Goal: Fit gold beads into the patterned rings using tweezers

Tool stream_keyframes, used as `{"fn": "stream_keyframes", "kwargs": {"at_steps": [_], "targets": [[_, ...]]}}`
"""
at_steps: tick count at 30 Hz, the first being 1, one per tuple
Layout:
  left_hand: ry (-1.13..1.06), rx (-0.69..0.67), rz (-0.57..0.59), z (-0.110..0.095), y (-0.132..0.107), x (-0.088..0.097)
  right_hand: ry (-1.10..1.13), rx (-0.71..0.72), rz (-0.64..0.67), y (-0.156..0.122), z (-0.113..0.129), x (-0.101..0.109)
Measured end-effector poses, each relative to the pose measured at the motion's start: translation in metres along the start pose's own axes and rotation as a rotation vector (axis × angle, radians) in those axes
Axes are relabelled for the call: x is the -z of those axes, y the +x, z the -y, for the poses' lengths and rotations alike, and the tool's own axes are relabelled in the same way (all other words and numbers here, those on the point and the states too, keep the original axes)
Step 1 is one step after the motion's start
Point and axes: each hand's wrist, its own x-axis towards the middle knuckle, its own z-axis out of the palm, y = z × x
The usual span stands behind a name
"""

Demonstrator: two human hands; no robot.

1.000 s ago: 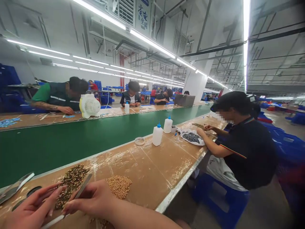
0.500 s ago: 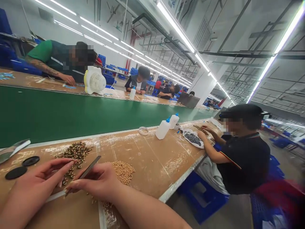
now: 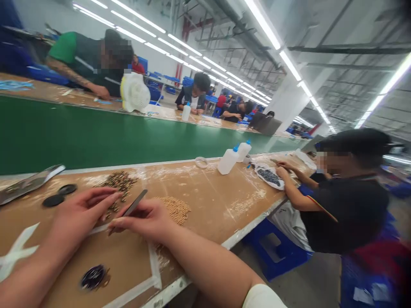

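Tweezers [image 3: 136, 202] of dark metal stick up out of my right hand [image 3: 149, 220], whose fingers pinch them. Their tips point down at the tabletop, close to the fingers of my left hand [image 3: 88, 209]. That left hand is closed, thumb against fingers; anything between them is too small or hidden to make out. Just beyond it lies a loose heap of small dark and gold pieces [image 3: 123, 182]. A heap of small golden beads [image 3: 176, 209] spreads behind my right hand. Nearer me, a round dark item [image 3: 93, 276] rests on the brown table.
Two black discs [image 3: 54, 200] and a shiny flat object [image 3: 28, 186] are at the left. White bottles [image 3: 228, 161] and a clear ring [image 3: 201, 162] stand farther back. A green belt [image 3: 105, 128] runs behind. A co-worker [image 3: 349, 201] sits at the right by a bag of dark pieces [image 3: 269, 176].
The view has tilted downward and shifted left, bringing the round dark item and white tape strips into sight. Both hands keep nearly the same pose, with the tweezers still in my right hand.
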Motion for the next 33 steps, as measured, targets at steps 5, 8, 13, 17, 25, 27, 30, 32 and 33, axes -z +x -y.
{"fn": "stream_keyframes", "kwargs": {"at_steps": [5, 8, 13, 17, 25, 27, 30, 32, 33], "targets": [[-0.303, -0.059, 0.173, -0.01, -0.014, -0.012, -0.152, 0.043, 0.03, -0.018, 0.0, 0.001], [-0.419, -0.06, 0.286, 0.016, -0.003, -0.021, -0.226, 0.079, 0.076, -0.016, -0.006, 0.009], [-0.464, -0.105, 0.305, 0.024, -0.003, -0.028, -0.346, 0.121, 0.174, -0.023, -0.004, 0.008], [-0.482, -0.125, 0.295, 0.019, -0.003, -0.03, -0.462, 0.113, 0.261, -0.025, -0.007, 0.003], [-0.455, -0.11, 0.263, 0.014, -0.006, -0.028, -0.522, 0.127, 0.288, -0.024, -0.007, -0.002], [-0.449, -0.122, 0.243, 0.013, -0.008, -0.027, -0.531, 0.141, 0.296, -0.024, -0.004, -0.003], [-0.434, -0.134, 0.217, 0.014, -0.008, -0.028, -0.562, 0.166, 0.303, -0.025, -0.001, -0.004], [-0.427, -0.137, 0.21, 0.015, -0.006, -0.028, -0.584, 0.18, 0.306, -0.025, -0.001, -0.004], [-0.427, -0.142, 0.207, 0.016, -0.006, -0.029, -0.592, 0.187, 0.308, -0.025, -0.001, -0.004]]}}
